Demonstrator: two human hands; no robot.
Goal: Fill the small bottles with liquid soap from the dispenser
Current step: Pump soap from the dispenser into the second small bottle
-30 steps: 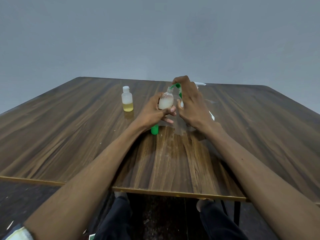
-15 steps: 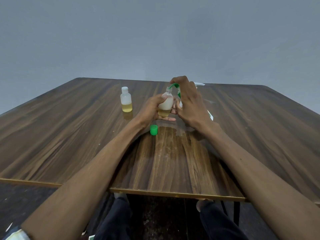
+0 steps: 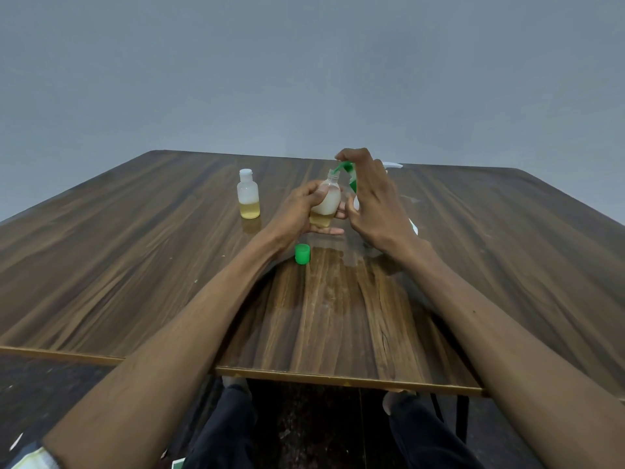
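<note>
I see a small translucent bottle [image 3: 325, 204] lifted off the table, tilted with its open neck up toward the green spout [image 3: 342, 167] of the dispenser, a shallow layer of yellow soap at its bottom; the dispenser itself is mostly hidden, only the green pump head and bits of white body showing, toward the table's far edge; a second small bottle [image 3: 248, 193] stands upright left of it, white-capped, yellow soap filling its lower part; a green cap [image 3: 302, 253] sits on the table nearer me.
</note>
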